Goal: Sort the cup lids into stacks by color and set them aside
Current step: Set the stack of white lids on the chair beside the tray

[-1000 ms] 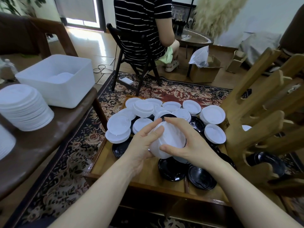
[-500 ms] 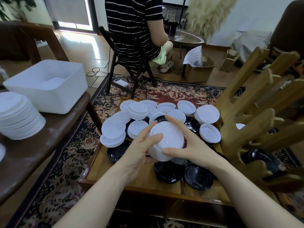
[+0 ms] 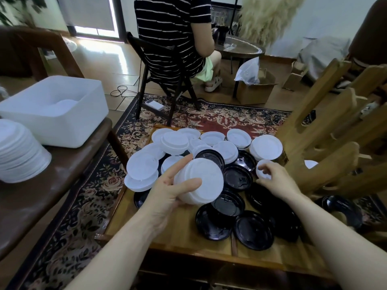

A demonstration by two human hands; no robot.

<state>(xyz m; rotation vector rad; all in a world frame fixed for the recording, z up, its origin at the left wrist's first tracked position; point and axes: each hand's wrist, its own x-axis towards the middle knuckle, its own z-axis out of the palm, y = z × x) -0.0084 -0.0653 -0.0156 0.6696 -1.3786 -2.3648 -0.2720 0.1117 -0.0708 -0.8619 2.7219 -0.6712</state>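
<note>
Right hand (image 3: 278, 181) now off round white stack (image 3: 201, 181), onto single lid (image 3: 264, 169).

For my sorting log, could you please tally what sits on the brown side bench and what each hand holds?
White bin on the bench: 1
Set-aside lid stack on the bench: 1
White lid stack in left hand: 1
Single white lid in right hand grip: 1
Total: 4
</note>
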